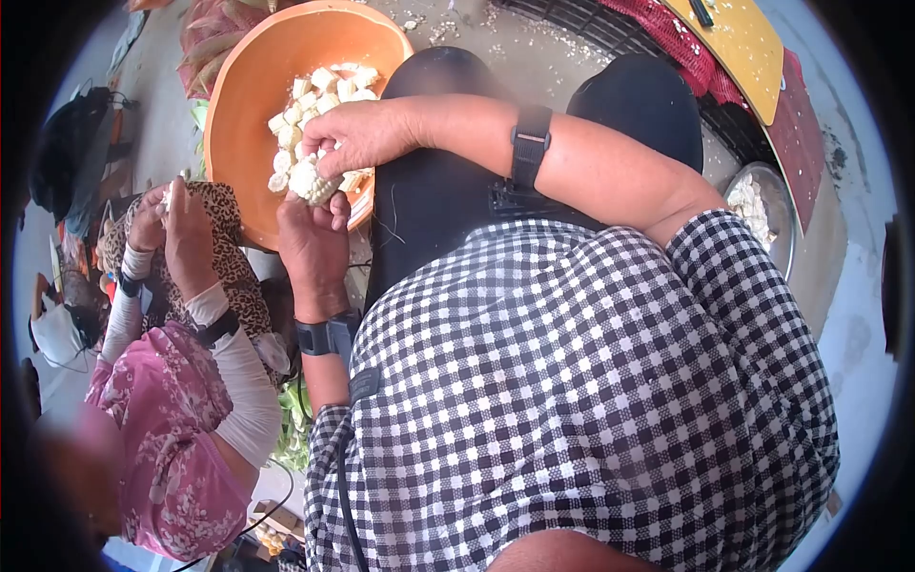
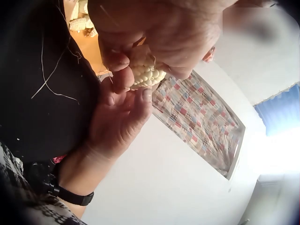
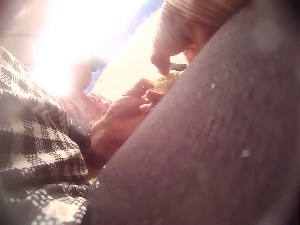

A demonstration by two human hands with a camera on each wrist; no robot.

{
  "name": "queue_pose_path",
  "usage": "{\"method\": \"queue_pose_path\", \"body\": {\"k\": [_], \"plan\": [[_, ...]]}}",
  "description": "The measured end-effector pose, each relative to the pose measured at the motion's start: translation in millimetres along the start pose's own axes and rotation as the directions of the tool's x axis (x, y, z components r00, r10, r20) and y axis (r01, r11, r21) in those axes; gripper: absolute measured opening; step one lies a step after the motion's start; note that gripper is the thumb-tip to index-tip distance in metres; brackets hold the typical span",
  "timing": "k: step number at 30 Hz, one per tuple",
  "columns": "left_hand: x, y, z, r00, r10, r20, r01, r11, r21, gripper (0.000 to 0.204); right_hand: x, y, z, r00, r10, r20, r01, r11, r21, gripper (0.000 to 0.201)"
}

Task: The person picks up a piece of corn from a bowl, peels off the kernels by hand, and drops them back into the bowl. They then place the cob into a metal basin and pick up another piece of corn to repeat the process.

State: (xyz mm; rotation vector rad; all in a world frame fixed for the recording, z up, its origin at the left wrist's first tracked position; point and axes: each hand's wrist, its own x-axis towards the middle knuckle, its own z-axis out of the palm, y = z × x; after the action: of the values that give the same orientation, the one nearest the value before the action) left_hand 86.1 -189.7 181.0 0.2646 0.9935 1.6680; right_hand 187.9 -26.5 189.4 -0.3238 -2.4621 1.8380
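Note:
A pale piece of corn on the cob [image 1: 310, 181], with rows of whitish kernels, is held over the near rim of an orange basin [image 1: 238, 105]. From below, my left hand [image 1: 313, 250] grips it between thumb and fingers. Above it, my right hand [image 1: 364, 132] has its fingers curled onto the kernels. The left wrist view shows the corn [image 2: 146, 77] between both hands, partly covered by the right hand [image 2: 171, 33]. In the right wrist view, a right fingertip presses the top of the corn [image 3: 165, 82]; my leg hides the lower right part.
Several cut corn pieces [image 1: 324, 91] lie in the basin. At the left, another person [image 1: 181, 429] in a pink flowered top holds something small. A metal bowl [image 1: 787, 224] with pale contents stands at the right, near a yellow board [image 1: 739, 48]. Husks [image 1: 205, 38] lie behind the basin.

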Motion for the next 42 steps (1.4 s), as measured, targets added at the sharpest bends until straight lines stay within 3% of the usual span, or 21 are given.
{"method": "queue_pose_path", "body": {"k": [6, 9, 12, 17, 20, 24, 29, 35, 42], "plan": [[0, 1, 4, 0.997, 0.034, -0.074, -0.030, 0.998, 0.061, 0.031, 1, -3, -1, 0.999, 0.012, 0.035, -0.012, 1.000, 0.025, 0.039], [0, 1, 5, 0.998, 0.049, -0.031, -0.047, 0.997, 0.068, 0.033, 0, -4, -1, 1.000, 0.004, 0.029, -0.005, 1.000, 0.025, 0.036], [0, -1, 17, 0.990, 0.085, -0.111, -0.070, 0.989, 0.128, 0.035, 1, -2, 1, 1.000, 0.002, -0.004, -0.002, 0.999, -0.036, 0.033], [0, -2, 13, 0.995, 0.083, -0.060, -0.077, 0.992, 0.099, 0.034, 8, 5, 2, 0.998, -0.042, -0.042, 0.039, 0.996, -0.080, 0.028], [1, -2, 8, 0.996, 0.087, -0.013, -0.086, 0.993, 0.080, 0.034, 8, -6, -4, 0.979, 0.179, 0.096, -0.196, 0.959, 0.204, 0.028], [0, 0, 10, 0.995, 0.094, 0.017, -0.095, 0.980, 0.177, 0.046, 5, -8, -3, 0.993, 0.104, 0.055, -0.112, 0.980, 0.167, 0.031], [0, -1, 17, 0.991, 0.132, 0.004, -0.130, 0.976, 0.173, 0.038, 7, 1, -2, 0.999, 0.020, 0.033, -0.022, 0.996, 0.081, 0.033], [0, -1, 15, 0.989, 0.140, 0.037, -0.145, 0.962, 0.232, 0.044, 10, 6, -5, 0.992, 0.009, 0.124, -0.030, 0.986, 0.165, 0.029], [1, -1, 11, 0.992, 0.124, 0.030, -0.127, 0.960, 0.250, 0.046, 9, 2, -5, 0.992, 0.023, 0.127, -0.035, 0.995, 0.094, 0.023]]}}
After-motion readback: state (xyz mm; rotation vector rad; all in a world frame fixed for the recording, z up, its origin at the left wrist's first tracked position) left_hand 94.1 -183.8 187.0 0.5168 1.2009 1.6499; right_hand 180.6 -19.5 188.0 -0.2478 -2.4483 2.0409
